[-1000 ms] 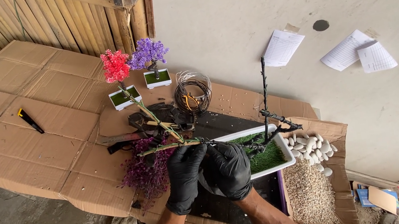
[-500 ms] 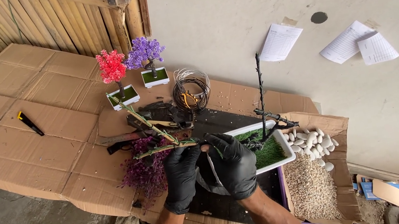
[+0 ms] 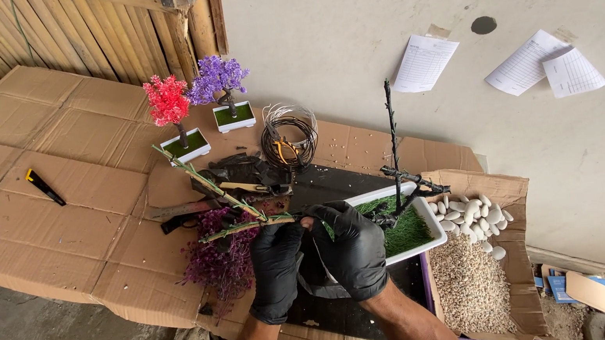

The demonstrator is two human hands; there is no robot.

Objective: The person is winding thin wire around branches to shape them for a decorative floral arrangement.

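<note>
Just left of the white tray (image 3: 430, 217), both gloved hands, left hand (image 3: 275, 264) and right hand (image 3: 353, 246), pinch closed on the thin green-wrapped stem (image 3: 243, 227), which looks light, stiff yet bendable, best held near its end.

red mini tree (image 3: 168, 102) | purple mini tree (image 3: 217, 79) | wire coil (image 3: 288, 132) | white pebbles (image 3: 469, 213)

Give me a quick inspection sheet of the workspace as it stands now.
Surface: flattened cardboard on concrete floor.
Job's things: green stick held by both gloved hands; white tray with green turf and a bare dark tree.
Clutter: red tree, purple tree, purple sprigs, white pebbles, gravel, black marker.
Grippers: left hand and right hand both grip the stick.
Cables: wire coil.
Surroundings: bamboo wall, paper sheets.
</note>
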